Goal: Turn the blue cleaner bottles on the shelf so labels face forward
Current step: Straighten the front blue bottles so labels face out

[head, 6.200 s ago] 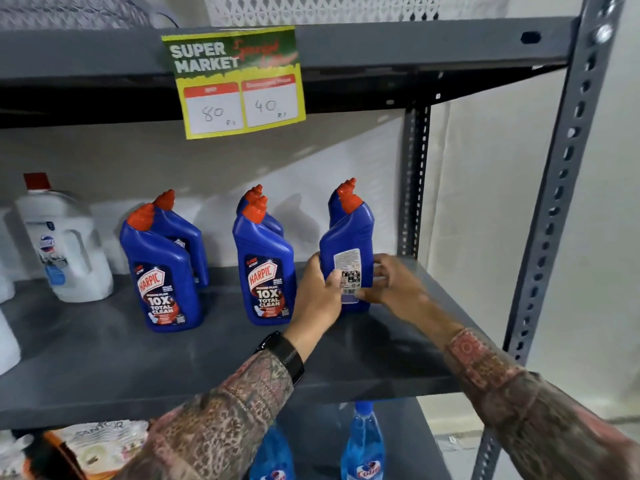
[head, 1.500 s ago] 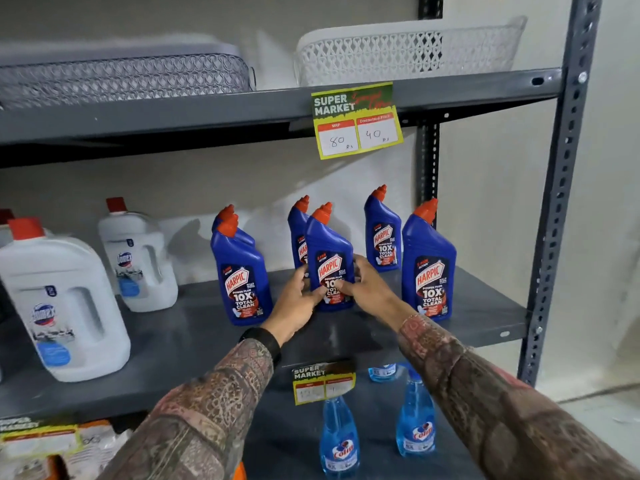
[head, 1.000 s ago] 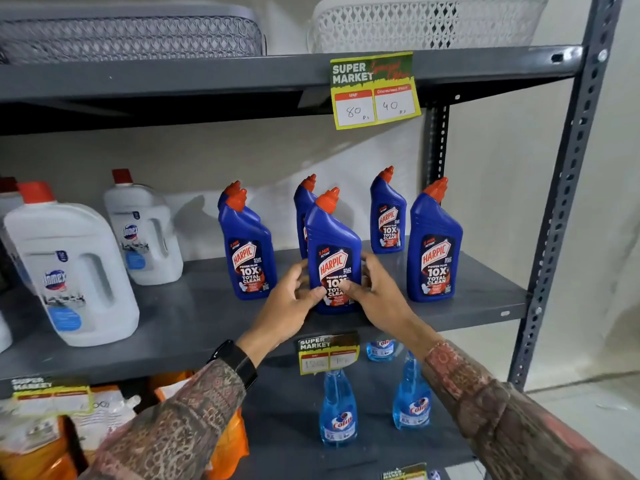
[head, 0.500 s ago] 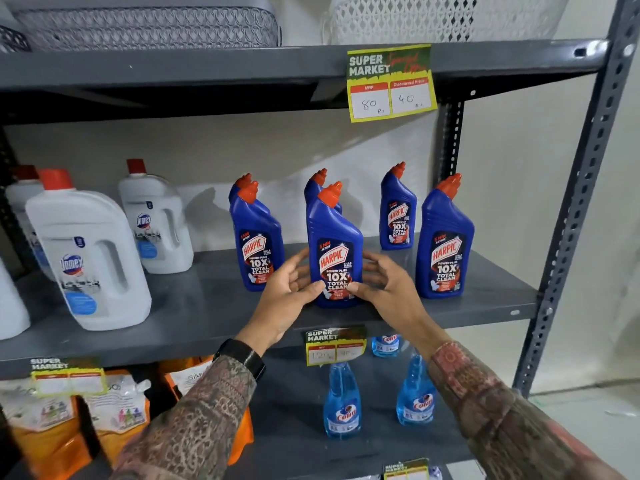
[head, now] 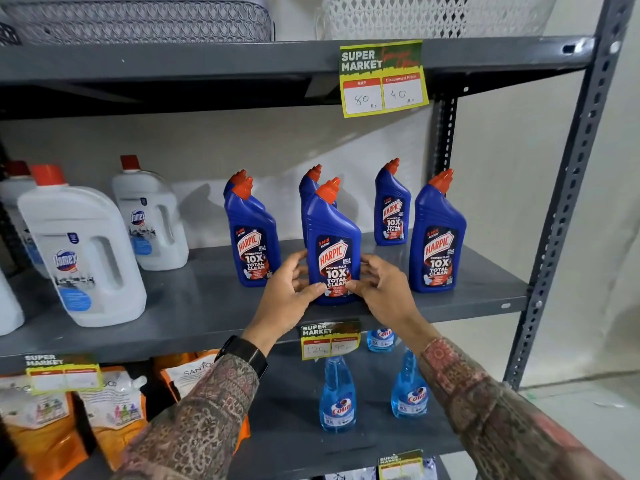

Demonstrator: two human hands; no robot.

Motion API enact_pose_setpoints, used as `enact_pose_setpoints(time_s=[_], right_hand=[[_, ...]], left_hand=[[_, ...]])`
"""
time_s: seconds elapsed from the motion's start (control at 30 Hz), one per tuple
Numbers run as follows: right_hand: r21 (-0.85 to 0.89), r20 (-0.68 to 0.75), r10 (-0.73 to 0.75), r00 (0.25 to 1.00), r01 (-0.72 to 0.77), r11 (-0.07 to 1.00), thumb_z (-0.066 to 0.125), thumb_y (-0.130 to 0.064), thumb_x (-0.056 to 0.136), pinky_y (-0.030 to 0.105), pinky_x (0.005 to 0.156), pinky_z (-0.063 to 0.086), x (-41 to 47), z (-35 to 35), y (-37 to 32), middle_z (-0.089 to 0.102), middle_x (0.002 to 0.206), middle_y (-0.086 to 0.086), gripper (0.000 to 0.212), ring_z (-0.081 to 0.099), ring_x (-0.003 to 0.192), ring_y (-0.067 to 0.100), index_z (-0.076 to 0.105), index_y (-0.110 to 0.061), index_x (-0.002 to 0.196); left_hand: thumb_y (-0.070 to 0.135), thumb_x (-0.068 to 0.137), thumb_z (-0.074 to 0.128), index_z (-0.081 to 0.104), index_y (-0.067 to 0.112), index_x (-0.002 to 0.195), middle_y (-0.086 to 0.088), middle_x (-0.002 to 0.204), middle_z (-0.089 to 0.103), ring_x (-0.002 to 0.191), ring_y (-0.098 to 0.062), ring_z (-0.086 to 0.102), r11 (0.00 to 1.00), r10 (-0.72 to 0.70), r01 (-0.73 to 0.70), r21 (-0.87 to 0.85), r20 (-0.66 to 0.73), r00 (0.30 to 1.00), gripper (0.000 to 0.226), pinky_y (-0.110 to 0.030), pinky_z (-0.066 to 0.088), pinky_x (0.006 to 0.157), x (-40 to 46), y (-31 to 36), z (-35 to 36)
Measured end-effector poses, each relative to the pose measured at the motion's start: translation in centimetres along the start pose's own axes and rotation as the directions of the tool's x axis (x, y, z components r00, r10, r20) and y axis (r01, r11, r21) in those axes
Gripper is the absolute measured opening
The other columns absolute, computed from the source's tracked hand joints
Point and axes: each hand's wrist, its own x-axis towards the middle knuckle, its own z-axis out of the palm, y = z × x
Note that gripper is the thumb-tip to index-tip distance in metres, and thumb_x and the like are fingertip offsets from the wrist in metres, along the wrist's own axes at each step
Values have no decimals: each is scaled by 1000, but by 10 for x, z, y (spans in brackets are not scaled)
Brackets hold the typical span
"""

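1. Middle blue bottle [head: 333, 247] stands upright near the front edge of the grey shelf [head: 207, 306], label facing forward.
2. Left hand [head: 289, 294] cups the middle blue bottle's lower left side, thumb tip on the label; right hand [head: 382, 289] does the same on its right. Both hands loosely curled around it, fingers touching, not a tight clamp.
3. Left blue bottle [head: 252, 237] is left of the middle blue bottle, label forward, a narrow gap between them; another bottle sits directly behind it, mostly hidden.
4. Right front bottle [head: 437, 237] is right of the middle blue bottle, label forward, a clear gap between, bare shelf between it and the upright post [head: 568, 209].
5. Back right bottle [head: 392, 206] stands behind and right of the middle blue bottle, label forward.
6. One more bottle sits right behind the middle blue bottle; label can't be seen.
7. White jugs [head: 83, 254] stand well left of the middle blue bottle, open shelf between.
8. Price tag [head: 382, 77] hangs from the shelf edge above.
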Motion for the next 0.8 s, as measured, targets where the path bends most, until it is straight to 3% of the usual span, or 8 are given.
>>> enact_pose_setpoints(time_s=[0.1, 0.23, 0.33, 0.4, 0.5, 0.6, 0.7, 0.8], right_hand=[[-6, 1, 4, 1000, -4, 1000, 81, -10, 86, 25, 88, 62, -3, -1, -4, 74, 111, -10, 56, 71, 99, -6, 60, -13, 138], [-46, -134, -16, 991, 10, 999, 83, -18, 85, 9, 80, 54, -17, 5, -10, 67, 112, -16, 56, 65, 102, -10, 57, -24, 134], [-89, -317, -43, 947, 15, 996, 79, -14, 88, 14, 78, 55, -36, 19, -11, 66, 110, -10, 36, 65, 102, 1, 63, -24, 119], [-116, -338, -124, 933, 89, 989, 77, -7, 88, 19, 76, 57, -47, 37, -17, 67, 103, -8, 27, 66, 94, 2, 67, -23, 107], [-101, -250, -204, 946, 184, 978, 71, 2, 88, 21, 77, 57, -52, 75, -32, 70, 99, -5, 25, 68, 87, 6, 70, -17, 104], [-34, -55, -106, 993, 105, 994, 68, -2, 90, 20, 89, 56, -33, 115, -50, 69, 115, -9, 39, 66, 101, 2, 65, -20, 125], [16, 34, -14, 999, 14, 1000, 70, -12, 92, 19, 92, 49, 2, 144, -60, 63, 121, -19, 50, 61, 109, -3, 52, -26, 136], [5, 15, 82, 996, -82, 997, 67, -15, 94, 40, 111, 44, 41, 162, -60, 52, 150, 2, 68, 51, 139, 21, 35, -18, 155]], left_hand=[[13, 91, 80, 51, 59, 122, 18, 113, 75, 109, 3, 72, 1000, 0, 0, 26, -4, 1000, 63, -19, 61, 83, -1, 0, 0], [15, 93, 78, 48, 45, 139, 21, 120, 68, 108, 12, 69, 1000, -8, 8, 20, 13, 1000, 62, -15, 60, 85, -9, 6, 1], [22, 95, 75, 53, 37, 148, 22, 120, 69, 108, 12, 69, 1000, -28, 28, 2, -41, 999, 59, -11, 58, 81, -25, 4, -13], [25, 95, 74, 64, 39, 136, 20, 116, 74, 104, 9, 71, 998, -19, 28, 58, -152, 988, 44, -16, 61, 82, -31, 1, -38], [19, 96, 72, 71, 41, 113, 11, 106, 80, 97, -2, 76, 995, -79, 94, 29, -328, 941, 27, -33, 63, 89, -23, -5, -84], [14, 99, 69, 67, 30, 120, 5, 108, 77, 102, -15, 74, 987, -147, 162, 1, -416, 897, 26, -38, 61, 91, -1, -13, -116], [10, 99, 70, 48, 21, 152, 2, 127, 63, 103, -7, 66, 977, -209, 215, -19, -329, 921, 58, -18, 51, 82, 21, -23, -128], [7, 99, 70, 26, 23, 165, -1, 139, 56, 123, -14, 58, 969, -247, 243, -43, -137, 959, 80, -30, 47, 101, 33, -31, -134]])
